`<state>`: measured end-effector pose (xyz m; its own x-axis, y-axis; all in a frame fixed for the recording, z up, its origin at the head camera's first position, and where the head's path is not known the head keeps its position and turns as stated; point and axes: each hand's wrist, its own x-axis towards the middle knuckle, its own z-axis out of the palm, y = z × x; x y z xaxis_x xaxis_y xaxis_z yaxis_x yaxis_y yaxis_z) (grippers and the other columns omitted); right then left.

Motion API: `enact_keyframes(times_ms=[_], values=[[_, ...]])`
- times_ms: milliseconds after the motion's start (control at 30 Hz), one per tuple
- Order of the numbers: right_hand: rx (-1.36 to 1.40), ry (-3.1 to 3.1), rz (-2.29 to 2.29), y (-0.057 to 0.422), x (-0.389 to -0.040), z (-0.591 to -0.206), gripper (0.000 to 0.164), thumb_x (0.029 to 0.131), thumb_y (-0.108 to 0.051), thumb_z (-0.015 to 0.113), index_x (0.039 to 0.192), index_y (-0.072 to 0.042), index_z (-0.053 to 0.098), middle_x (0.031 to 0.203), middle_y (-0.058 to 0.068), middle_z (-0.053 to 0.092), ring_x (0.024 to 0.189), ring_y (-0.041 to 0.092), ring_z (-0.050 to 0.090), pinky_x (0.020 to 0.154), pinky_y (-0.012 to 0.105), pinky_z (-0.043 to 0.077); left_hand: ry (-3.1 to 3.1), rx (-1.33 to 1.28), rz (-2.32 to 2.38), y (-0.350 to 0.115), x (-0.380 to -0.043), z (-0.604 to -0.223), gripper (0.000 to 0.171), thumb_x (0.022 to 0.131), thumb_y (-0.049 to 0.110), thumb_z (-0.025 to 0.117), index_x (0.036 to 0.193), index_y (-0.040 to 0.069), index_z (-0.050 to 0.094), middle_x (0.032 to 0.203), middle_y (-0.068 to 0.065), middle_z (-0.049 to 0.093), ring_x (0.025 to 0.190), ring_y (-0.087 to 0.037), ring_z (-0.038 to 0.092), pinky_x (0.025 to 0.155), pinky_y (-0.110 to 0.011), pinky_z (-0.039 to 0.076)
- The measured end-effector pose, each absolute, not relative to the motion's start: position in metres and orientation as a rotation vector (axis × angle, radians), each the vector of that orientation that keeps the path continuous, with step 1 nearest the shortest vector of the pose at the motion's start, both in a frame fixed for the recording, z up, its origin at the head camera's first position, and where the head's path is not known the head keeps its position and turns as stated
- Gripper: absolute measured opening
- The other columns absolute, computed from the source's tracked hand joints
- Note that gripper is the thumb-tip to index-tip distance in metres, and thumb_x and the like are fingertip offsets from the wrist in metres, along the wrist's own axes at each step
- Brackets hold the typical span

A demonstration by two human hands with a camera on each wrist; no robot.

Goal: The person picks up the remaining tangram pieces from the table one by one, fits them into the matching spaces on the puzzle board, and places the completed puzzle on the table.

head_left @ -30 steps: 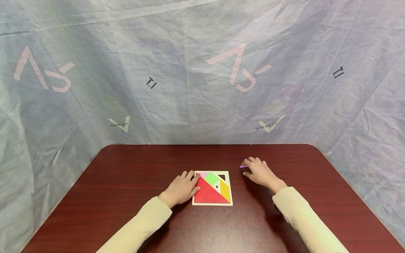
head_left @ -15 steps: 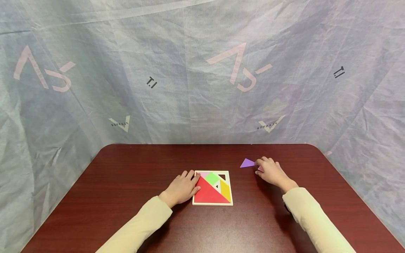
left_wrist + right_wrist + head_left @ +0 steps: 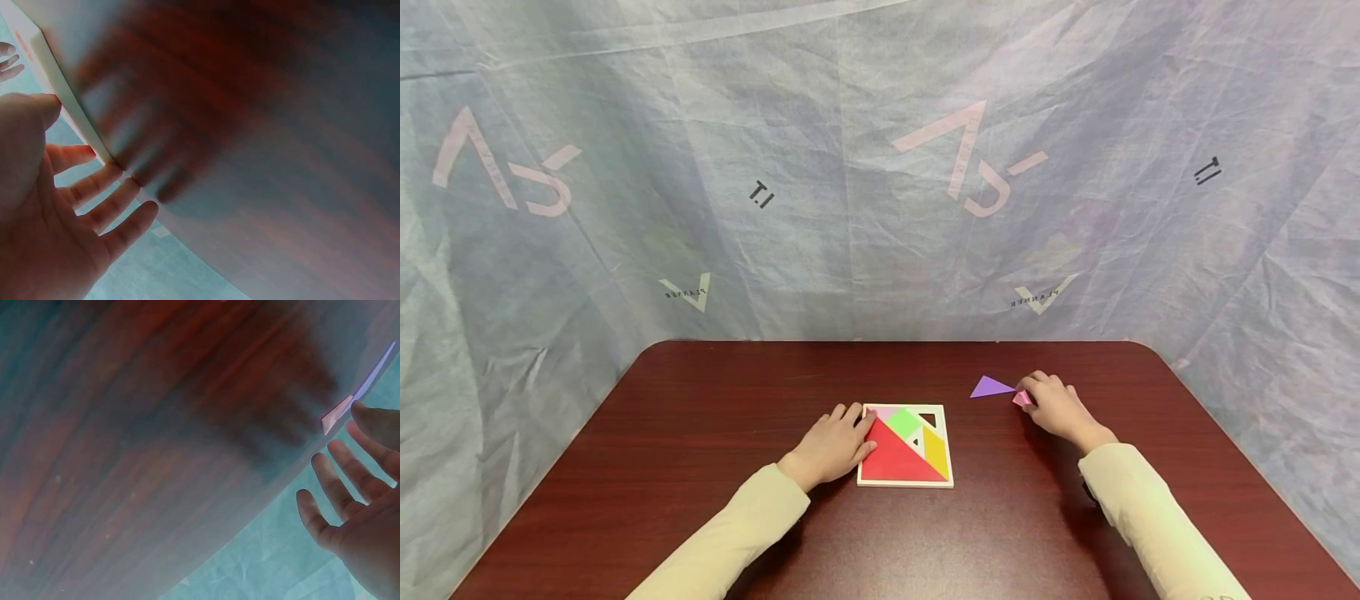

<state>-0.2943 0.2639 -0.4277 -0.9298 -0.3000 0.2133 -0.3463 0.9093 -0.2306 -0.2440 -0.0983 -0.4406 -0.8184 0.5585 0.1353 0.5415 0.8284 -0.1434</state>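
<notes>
A white square tangram tray (image 3: 904,483) lies on the table with a large red triangle (image 3: 895,458), a lilac piece (image 3: 883,412), a green square (image 3: 903,422) and a yellow parallelogram (image 3: 935,453) in it. Dark gaps show at its upper right and near its middle. My left hand (image 3: 827,447) rests at the tray's left edge, thumb and a finger over the red triangle, the fingers fairly straight. To the right, my right hand (image 3: 1058,410) pinches a small pink tangram piece (image 3: 1022,398), which tilts at the fingertips. Beside it lies a purple triangle (image 3: 989,387).
The dark red-brown wooden table (image 3: 760,375) has rounded far corners. Behind and around it hangs a grey printed cloth (image 3: 850,250), close to the far edge. Both forearms wear pale sleeves (image 3: 737,521).
My right hand has let go of the purple triangle and shifted right to the pink piece, now tilted in its fingers. My left hand and the tray stay in place.
</notes>
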Motion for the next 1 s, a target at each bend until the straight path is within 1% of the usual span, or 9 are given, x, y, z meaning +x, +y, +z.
enact_keyframes(times_ms=[233, 433, 600, 800, 1000], values=[[0.503, -2.91, 0.381, 0.267, -0.295, -0.4293, 0.025, 0.079, -0.004, 0.062, 0.104, -0.002, 0.062, 0.11, 0.018, 0.057, 0.095, 0.038, 0.052, 0.07, 0.055, 0.039, -2.854, -0.857, 0.145, -0.0978, -0.2444, -0.4405, 0.048, 0.093, 0.04, 0.045, 0.132, 0.011, 0.049, 0.124, -0.012, 0.047, 0.106, -0.027, 0.048, 0.084, -0.04, 0.046], [0.528, -2.914, 0.364, 0.2666, -0.2967, -0.4315, 0.023, 0.081, -0.003, 0.059, 0.104, -0.003, 0.062, 0.112, 0.016, 0.058, 0.095, 0.039, 0.053, 0.067, 0.052, 0.039, -2.872, -0.85, 0.155, -0.0977, -0.2446, -0.4405, 0.049, 0.094, 0.041, 0.044, 0.133, 0.012, 0.047, 0.126, -0.012, 0.046, 0.107, -0.027, 0.047, 0.086, -0.04, 0.045], [0.542, -2.927, 0.34, 0.2671, -0.2978, -0.4334, 0.024, 0.08, -0.001, 0.057, 0.104, -0.004, 0.062, 0.113, 0.015, 0.058, 0.093, 0.037, 0.053, 0.065, 0.05, 0.039, -2.864, -0.849, 0.162, -0.0977, -0.2443, -0.4407, 0.049, 0.094, 0.041, 0.044, 0.133, 0.012, 0.048, 0.125, -0.012, 0.046, 0.106, -0.026, 0.047, 0.085, -0.039, 0.045], [0.535, -2.93, 0.349, 0.2673, -0.2974, -0.4332, 0.025, 0.08, -0.001, 0.057, 0.105, -0.003, 0.062, 0.113, 0.016, 0.058, 0.094, 0.037, 0.052, 0.066, 0.049, 0.038, -2.857, -0.852, 0.162, -0.0977, -0.2438, -0.4403, 0.049, 0.094, 0.041, 0.044, 0.132, 0.012, 0.048, 0.125, -0.012, 0.047, 0.105, -0.026, 0.047, 0.084, -0.039, 0.045], [0.524, -2.946, 0.354, 0.2674, -0.2969, -0.4325, 0.029, 0.078, -0.002, 0.061, 0.107, -0.002, 0.061, 0.114, 0.017, 0.058, 0.094, 0.036, 0.052, 0.068, 0.048, 0.038, -2.86, -0.854, 0.161, -0.0978, -0.2438, -0.4398, 0.049, 0.094, 0.041, 0.044, 0.132, 0.012, 0.048, 0.125, -0.012, 0.046, 0.106, -0.027, 0.047, 0.084, -0.039, 0.045]])
